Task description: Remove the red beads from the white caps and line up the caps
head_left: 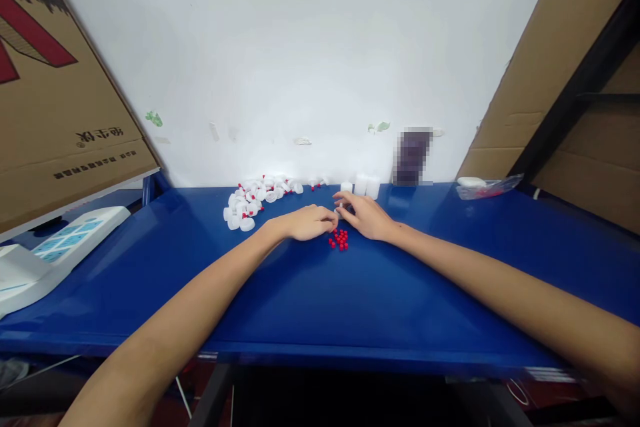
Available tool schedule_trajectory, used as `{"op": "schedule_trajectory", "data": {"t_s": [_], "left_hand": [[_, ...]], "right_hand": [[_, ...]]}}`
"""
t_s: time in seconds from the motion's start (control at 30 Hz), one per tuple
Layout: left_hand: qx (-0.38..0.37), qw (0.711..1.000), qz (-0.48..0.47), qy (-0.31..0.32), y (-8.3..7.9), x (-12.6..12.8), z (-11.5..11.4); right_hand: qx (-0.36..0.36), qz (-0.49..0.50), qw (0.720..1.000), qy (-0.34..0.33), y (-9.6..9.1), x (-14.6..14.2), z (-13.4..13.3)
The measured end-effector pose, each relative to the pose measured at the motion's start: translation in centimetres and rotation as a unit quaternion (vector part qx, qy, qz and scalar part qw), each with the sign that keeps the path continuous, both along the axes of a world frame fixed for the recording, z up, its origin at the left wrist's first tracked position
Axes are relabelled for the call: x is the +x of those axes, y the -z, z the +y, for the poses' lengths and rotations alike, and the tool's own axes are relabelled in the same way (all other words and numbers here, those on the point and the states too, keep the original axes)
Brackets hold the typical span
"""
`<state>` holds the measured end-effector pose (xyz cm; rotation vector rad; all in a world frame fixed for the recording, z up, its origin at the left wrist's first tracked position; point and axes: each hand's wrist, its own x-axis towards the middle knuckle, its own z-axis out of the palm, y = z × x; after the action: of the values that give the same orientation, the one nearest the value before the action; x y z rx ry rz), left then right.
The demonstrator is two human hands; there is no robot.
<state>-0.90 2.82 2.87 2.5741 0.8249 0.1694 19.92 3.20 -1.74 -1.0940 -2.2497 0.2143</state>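
Observation:
Both hands meet over the middle of a blue table (320,300). My left hand (310,222) is curled into a pinch, and my right hand (364,215) has its fingers bent toward it. Together they hold a small white piece (339,211) between the fingertips. Just below the hands lies a little cluster of several red beads or caps (339,239). A heap of several white caps with red tips (255,199) lies to the left of my left hand, near the wall.
A few white cylinders (361,185) stand by the wall behind the hands. A clear plastic bag (487,186) lies at the right back. A white device with blue labels (50,253) sits at the left edge. Cardboard boxes (55,100) flank both sides.

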Motion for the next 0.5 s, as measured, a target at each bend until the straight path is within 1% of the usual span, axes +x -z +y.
{"op": "schedule_trajectory", "data": {"t_s": [0.07,0.17,0.23,0.5], "left_hand": [[0.003,1.000,0.001,0.000,-0.03,0.05,-0.11],[0.004,1.000,0.012,-0.006,-0.09,0.11,-0.26],[0.004,1.000,0.021,-0.009,-0.12,0.14,-0.35],[0.016,0.999,0.034,-0.016,-0.01,0.35,-0.52]], "right_hand": [[0.032,0.005,0.999,0.009,-0.13,-0.05,-0.29],[0.101,0.002,0.994,0.031,-0.36,-0.14,-0.74],[0.123,-0.001,0.992,0.033,-0.48,-0.21,-0.94],[0.110,-0.013,0.994,0.025,-0.53,-0.37,-0.98]]}}
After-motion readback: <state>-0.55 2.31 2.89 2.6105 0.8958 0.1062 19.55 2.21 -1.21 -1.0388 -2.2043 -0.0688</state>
